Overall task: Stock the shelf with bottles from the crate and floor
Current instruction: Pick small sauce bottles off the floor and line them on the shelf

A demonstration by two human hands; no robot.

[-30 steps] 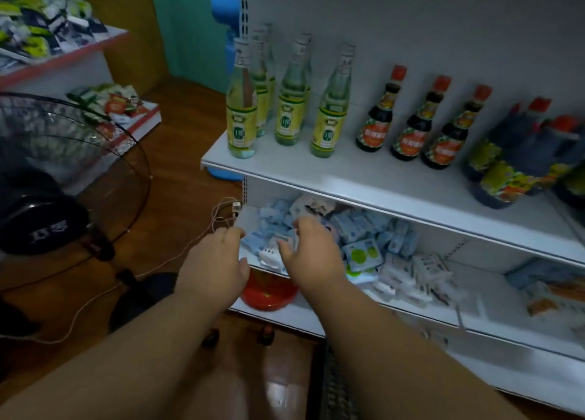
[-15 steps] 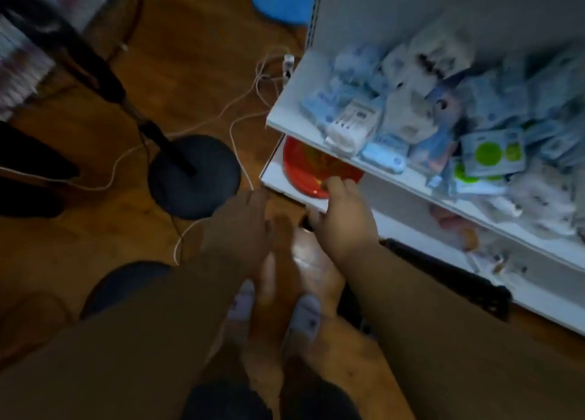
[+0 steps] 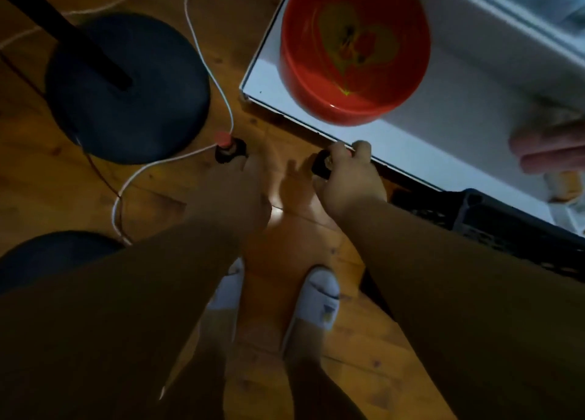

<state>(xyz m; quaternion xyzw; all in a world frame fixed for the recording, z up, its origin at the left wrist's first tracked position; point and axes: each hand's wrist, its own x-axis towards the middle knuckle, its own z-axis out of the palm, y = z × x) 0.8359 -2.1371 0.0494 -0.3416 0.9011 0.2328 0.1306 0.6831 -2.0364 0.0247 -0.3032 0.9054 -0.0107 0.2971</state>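
I am looking straight down at the wooden floor. A dark bottle with a red cap [image 3: 225, 145] stands by the fan base. My left hand [image 3: 232, 187] reaches it from below, fingertips at its side; the grip is blurred. My right hand [image 3: 349, 179] is closed over a second dark bottle [image 3: 321, 166] at the front edge of the white bottom shelf [image 3: 395, 149]; its cap is hidden under my fingers. The black crate [image 3: 481, 220] lies on the floor to the right of that hand, and its inside is too dark to read.
A red bowl [image 3: 354, 49] sits on the bottom shelf. The black fan base [image 3: 126, 87] and a white cable [image 3: 218, 90] lie left of the bottles. A dark round object [image 3: 47, 256] is at lower left. My white slippers [image 3: 319, 299] stand below my hands. A blurred pale shape [image 3: 550, 149] is at far right.
My view has tipped from the shelves down to the floor. Both hands dropped from the middle shelf to floor level, and the right hand has closed on a dark bottle.
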